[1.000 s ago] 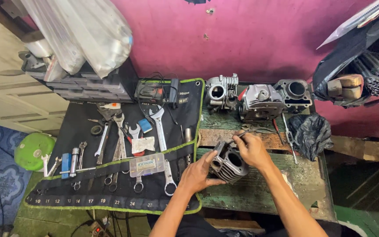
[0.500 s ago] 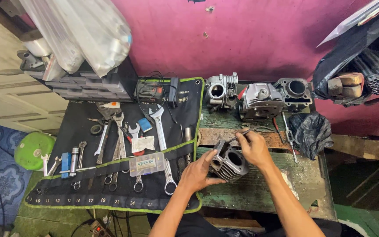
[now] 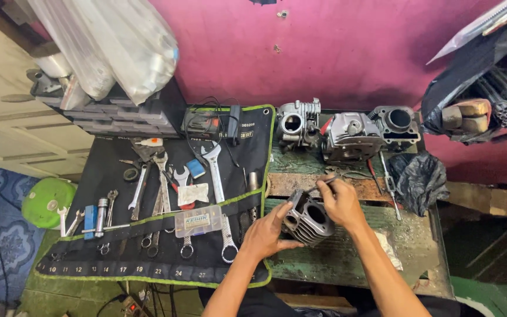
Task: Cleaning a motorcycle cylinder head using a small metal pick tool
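Note:
A dark finned engine cylinder point(image 3: 310, 219) lies tilted on the worn green wooden bench point(image 3: 347, 264). My left hand point(image 3: 268, 233) cups its left side and steadies it. My right hand point(image 3: 341, 201) rests on its upper right edge and pinches a thin metal tool whose tip points left over the cylinder's top. Both forearms come in from the bottom of the view.
A black tool roll point(image 3: 148, 199) with several wrenches lies to the left. Engine parts stand at the back: a cylinder head point(image 3: 296, 124), a grey cover point(image 3: 352, 136), a dark cylinder point(image 3: 397, 122). A black bag point(image 3: 421, 179) sits right, a green lid point(image 3: 47, 201) far left.
Nearly the same. My hands stay on the cylinder, with only slight shifts of the right fingers and the thin tool.

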